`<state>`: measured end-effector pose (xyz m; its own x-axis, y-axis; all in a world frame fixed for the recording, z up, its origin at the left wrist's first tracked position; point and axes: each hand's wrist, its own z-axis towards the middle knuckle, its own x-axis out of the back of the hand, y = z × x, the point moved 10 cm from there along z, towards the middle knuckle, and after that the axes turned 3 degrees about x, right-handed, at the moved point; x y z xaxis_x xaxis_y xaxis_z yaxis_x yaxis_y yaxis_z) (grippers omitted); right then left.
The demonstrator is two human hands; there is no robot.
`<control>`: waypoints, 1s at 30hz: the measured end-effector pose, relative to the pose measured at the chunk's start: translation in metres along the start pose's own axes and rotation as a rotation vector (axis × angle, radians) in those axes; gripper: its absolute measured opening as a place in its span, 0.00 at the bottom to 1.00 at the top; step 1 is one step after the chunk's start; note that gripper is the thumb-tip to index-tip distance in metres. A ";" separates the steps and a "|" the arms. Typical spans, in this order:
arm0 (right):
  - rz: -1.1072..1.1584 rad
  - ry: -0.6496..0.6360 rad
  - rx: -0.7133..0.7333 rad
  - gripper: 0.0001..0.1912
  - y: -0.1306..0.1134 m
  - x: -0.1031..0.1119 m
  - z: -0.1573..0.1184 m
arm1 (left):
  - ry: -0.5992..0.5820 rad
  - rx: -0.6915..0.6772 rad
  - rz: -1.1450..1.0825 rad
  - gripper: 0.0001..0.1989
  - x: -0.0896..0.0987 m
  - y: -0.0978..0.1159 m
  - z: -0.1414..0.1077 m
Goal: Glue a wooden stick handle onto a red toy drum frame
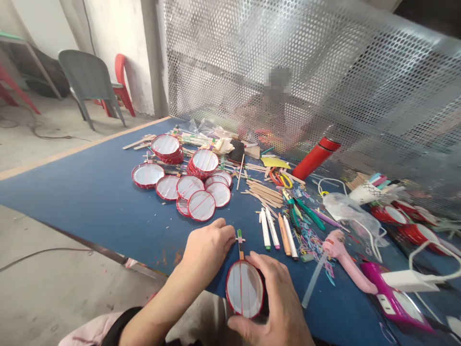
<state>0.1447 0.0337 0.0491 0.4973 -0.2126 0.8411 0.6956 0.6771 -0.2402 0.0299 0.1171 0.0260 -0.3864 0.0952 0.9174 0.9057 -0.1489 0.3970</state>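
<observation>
A toy banjo (245, 288) with a round whitish face, a red rim and lengthwise strings is in my right hand (283, 293), whose thumb and fingers curve around its disc. Its painted craft-stick neck (241, 244) points away from me and carries a small wooden crosspiece near the green tip. At the neck's left side is my left hand (209, 247), fingers curled closed by the crosspiece; its fingertips are hidden, so what they pinch does not show. Beyond it lie similar red-rimmed discs (201, 205), some of them in stacks (205, 160).
Markers (265, 228), craft sticks (264, 193), green-handled pliers (309, 214) and coloured rubber bands (313, 245) cover the middle right. A pink glue gun (351, 262) lies beside a purple power strip (399, 298). A red bottle (317, 157) leans against the perforated screen (223, 72); a person shows behind it.
</observation>
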 end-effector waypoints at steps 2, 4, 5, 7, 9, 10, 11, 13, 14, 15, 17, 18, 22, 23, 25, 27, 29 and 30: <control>-0.001 0.006 -0.001 0.40 0.000 0.001 0.001 | -0.002 0.003 0.007 0.11 0.000 0.000 0.000; 0.002 0.009 -0.005 0.40 -0.001 0.001 0.001 | -0.001 0.002 0.017 0.11 0.000 0.000 0.000; 0.002 0.011 -0.008 0.39 0.000 0.001 0.001 | -0.003 0.000 0.021 0.11 0.000 0.001 0.000; 0.003 0.012 -0.009 0.39 -0.001 0.001 0.001 | -0.007 -0.001 0.029 0.11 0.001 0.001 -0.001; 0.006 0.014 -0.009 0.40 -0.001 0.001 0.001 | -0.012 -0.004 0.032 0.12 0.000 0.001 -0.001; 0.009 0.014 -0.012 0.40 0.000 0.001 0.001 | -0.011 -0.006 0.033 0.12 0.000 0.001 -0.001; 0.011 0.015 -0.014 0.40 0.000 0.001 0.001 | -0.008 -0.008 0.033 0.12 0.000 0.001 -0.002; 0.014 0.017 -0.018 0.40 0.000 0.002 0.001 | -0.001 -0.013 0.030 0.12 0.001 0.002 -0.002; 0.015 0.018 -0.012 0.40 -0.001 0.003 0.001 | 0.003 -0.015 0.030 0.12 0.001 0.002 -0.002; 0.016 0.019 -0.007 0.40 -0.001 0.003 0.001 | 0.006 -0.014 0.029 0.12 0.001 0.002 -0.002; 0.015 0.026 -0.001 0.41 -0.002 0.004 0.001 | 0.009 -0.016 0.023 0.11 0.002 0.002 -0.002; 0.013 0.031 0.004 0.41 -0.002 0.005 0.002 | 0.012 -0.018 0.016 0.11 0.002 0.002 -0.001; 0.003 0.058 0.023 0.45 -0.003 0.007 0.004 | 0.018 -0.039 -0.051 0.09 0.002 0.001 0.001; 0.006 0.060 0.022 0.46 -0.003 0.008 0.004 | 0.021 -0.047 -0.079 0.09 0.001 0.001 0.001; 0.025 0.055 0.001 0.48 -0.001 0.008 0.004 | 0.046 -0.072 -0.160 0.10 0.003 0.000 0.001; 0.064 0.047 -0.037 0.48 0.003 0.009 0.002 | 0.097 -0.063 -0.267 0.11 0.008 -0.005 0.001; 0.136 0.052 -0.088 0.47 0.009 0.011 -0.003 | 0.141 -0.025 -0.389 0.12 0.012 -0.012 -0.001; 0.184 0.067 -0.119 0.45 0.013 0.012 -0.006 | 0.157 -0.009 -0.455 0.11 0.014 -0.016 -0.003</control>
<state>0.1631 0.0356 0.0528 0.6518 -0.1419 0.7450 0.6445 0.6214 -0.4456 0.0097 0.1179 0.0325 -0.7656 0.0032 0.6433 0.6371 -0.1349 0.7589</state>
